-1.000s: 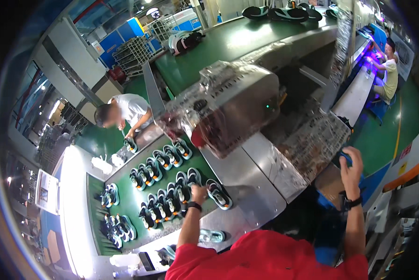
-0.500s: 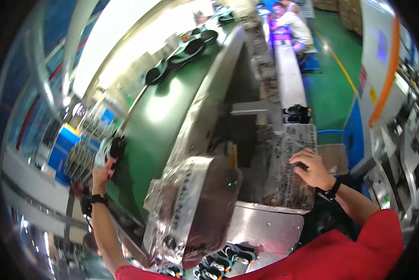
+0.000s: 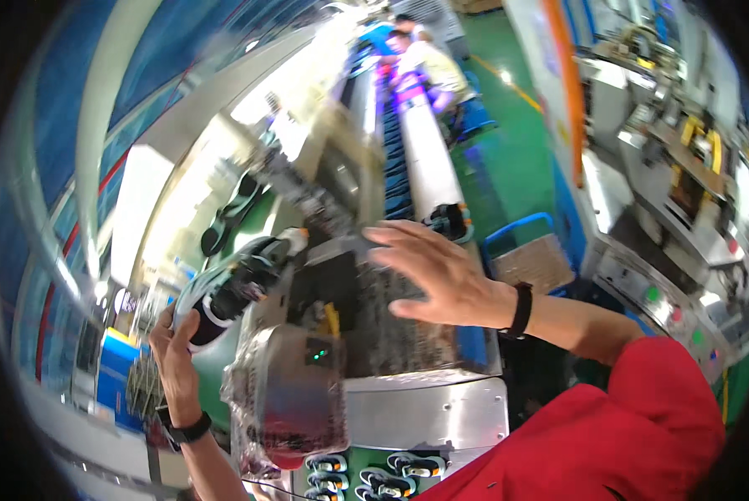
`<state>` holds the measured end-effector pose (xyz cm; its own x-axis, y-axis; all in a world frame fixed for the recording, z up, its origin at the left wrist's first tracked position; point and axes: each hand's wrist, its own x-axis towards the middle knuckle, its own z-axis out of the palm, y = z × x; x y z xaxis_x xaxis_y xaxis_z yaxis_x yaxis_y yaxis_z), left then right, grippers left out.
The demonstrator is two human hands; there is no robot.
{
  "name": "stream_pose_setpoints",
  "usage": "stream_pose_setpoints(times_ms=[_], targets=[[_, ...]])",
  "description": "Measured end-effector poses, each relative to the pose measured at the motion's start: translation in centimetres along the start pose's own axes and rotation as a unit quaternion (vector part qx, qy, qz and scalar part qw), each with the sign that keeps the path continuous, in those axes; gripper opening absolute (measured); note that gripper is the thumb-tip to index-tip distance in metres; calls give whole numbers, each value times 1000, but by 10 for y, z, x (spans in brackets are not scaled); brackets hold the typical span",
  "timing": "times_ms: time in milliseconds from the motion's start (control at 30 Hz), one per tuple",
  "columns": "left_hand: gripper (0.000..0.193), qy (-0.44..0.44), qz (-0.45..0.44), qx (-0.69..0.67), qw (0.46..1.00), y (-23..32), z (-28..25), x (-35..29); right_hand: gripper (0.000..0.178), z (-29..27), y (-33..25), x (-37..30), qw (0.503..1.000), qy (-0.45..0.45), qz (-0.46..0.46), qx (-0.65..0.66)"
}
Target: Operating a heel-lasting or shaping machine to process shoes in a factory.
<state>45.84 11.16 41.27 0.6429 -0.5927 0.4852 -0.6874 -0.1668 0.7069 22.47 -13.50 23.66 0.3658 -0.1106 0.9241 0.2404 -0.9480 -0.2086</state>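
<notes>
My left hand is closed around one end of a teal, black and white sneaker, raised over the green conveyor. The sneaker points up and to the right, toward the middle of the view. My right hand, palm down with fingers spread, holds nothing. It hovers over the plastic-wrapped rail in front of me. Just beyond its fingertips, a dark sneaker rests at the near end of the white belt.
A plastic-wrapped box with small green lights stands between my arms. Several sneakers lie below it. Another shoe sits on the green conveyor. A co-worker sits farther along the line. At right is a blue-handled cart.
My left hand has lifted the sneaker off the green conveyor and brought it toward the middle. My right hand has risen from the wrapped rail and spread its fingers. The view has turned right.
</notes>
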Motion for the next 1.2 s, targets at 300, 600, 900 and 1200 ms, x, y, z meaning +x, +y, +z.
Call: stream_pose_setpoints(times_ms=[300, 600, 900, 1200], targets=[[40, -367, 134, -167, 905, 164, 257, -63, 76, -221, -50, -91, 984, -15, 95, -153], [52, -644, 143, -331, 675, 292, 593, -226, 65, -432, -97, -302, 745, 484, 457, -46], [38, -696, 186, -297, 627, 420, 863, -485, 61, -586, -195, -443, 588, 668, 378, -254], [80, -580, 158, -156, 784, 473, 1001, -554, 62, -611, -238, -460, 488, 666, 403, -394]])
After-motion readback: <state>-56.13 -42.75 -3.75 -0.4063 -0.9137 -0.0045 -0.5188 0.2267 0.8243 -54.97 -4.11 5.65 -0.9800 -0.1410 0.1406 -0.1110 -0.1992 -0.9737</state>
